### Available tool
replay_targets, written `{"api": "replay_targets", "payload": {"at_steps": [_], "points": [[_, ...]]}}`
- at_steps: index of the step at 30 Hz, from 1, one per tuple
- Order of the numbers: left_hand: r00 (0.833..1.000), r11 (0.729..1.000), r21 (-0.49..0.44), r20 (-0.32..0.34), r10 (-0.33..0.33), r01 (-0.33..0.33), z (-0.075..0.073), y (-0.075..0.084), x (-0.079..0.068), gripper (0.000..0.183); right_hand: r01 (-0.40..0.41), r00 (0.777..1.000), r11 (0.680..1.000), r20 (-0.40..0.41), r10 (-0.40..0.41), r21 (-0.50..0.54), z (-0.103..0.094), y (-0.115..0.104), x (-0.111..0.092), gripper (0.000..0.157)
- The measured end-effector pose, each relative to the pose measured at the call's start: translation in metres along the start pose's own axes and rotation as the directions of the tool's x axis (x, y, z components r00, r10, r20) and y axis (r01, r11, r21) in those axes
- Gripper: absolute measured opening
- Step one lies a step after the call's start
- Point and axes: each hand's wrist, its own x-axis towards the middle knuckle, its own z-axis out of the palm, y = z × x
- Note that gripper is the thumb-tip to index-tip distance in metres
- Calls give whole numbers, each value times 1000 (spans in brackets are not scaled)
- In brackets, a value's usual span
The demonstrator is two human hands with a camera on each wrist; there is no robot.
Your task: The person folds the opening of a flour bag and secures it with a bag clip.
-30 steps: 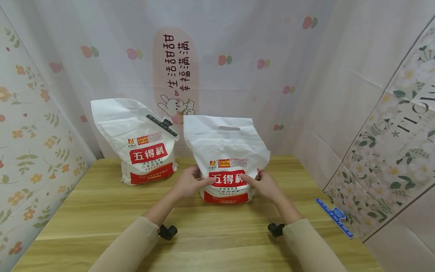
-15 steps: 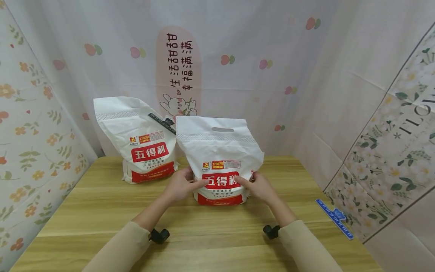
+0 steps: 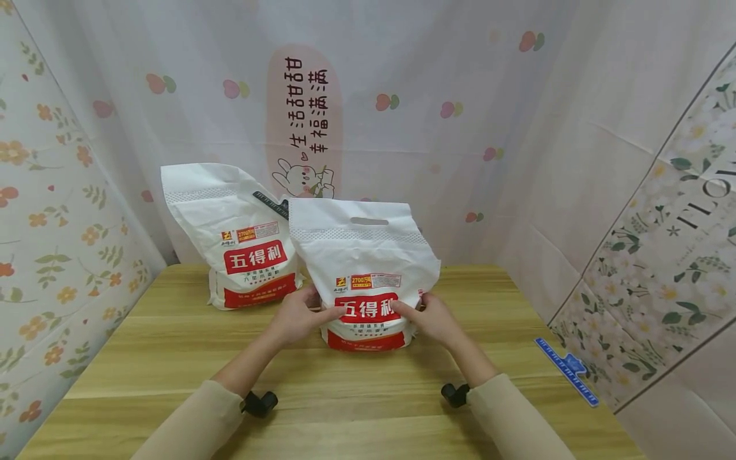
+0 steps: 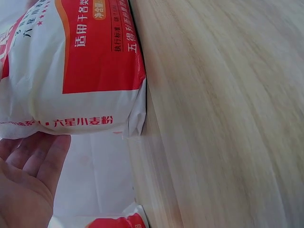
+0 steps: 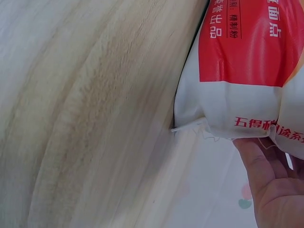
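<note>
A white and red flour bag with a slotted handle stands upright on the table. My left hand grips its left side, thumb on the front label, and my right hand holds the opposite side the same way. In the left wrist view, fingers press against the flour bag's side. The right wrist view has the fingers against the other side of the bag. Both sets of fingertips are partly hidden by the bag.
A second flour bag stands at the back left, a black sealing clip slanting across its top corner. On the right of the wooden table lies a blue sealing clip. Printed curtains close off the back and sides.
Both hands and the gripped flour bag have shifted left and slightly nearer, so the bag now overlaps part of the black clip. The second bag and the blue clip stay put.
</note>
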Motion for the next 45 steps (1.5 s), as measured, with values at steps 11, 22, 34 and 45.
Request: {"api": "replay_targets", "payload": {"at_steps": [11,22,34,45], "points": [[999,999,17,4,34,-34,-9,-5,-6,65,22,1000,1000,15,-23,9,7,-3,-1,65],[1000,1000,11,-4,15,-15,-18,-7,-11,67,22,999,999,27,-22,25,15,-10,-1,65],[1000,1000,27,-15,17,-17,-24,-11,-17,67,26,999,999,32,-27,22,22,-14,-2,63],[1000,1000,4,-28,1,-1,-29,-16,-21,71,27,999,999,46,-28,19,26,-18,-1,62]]}}
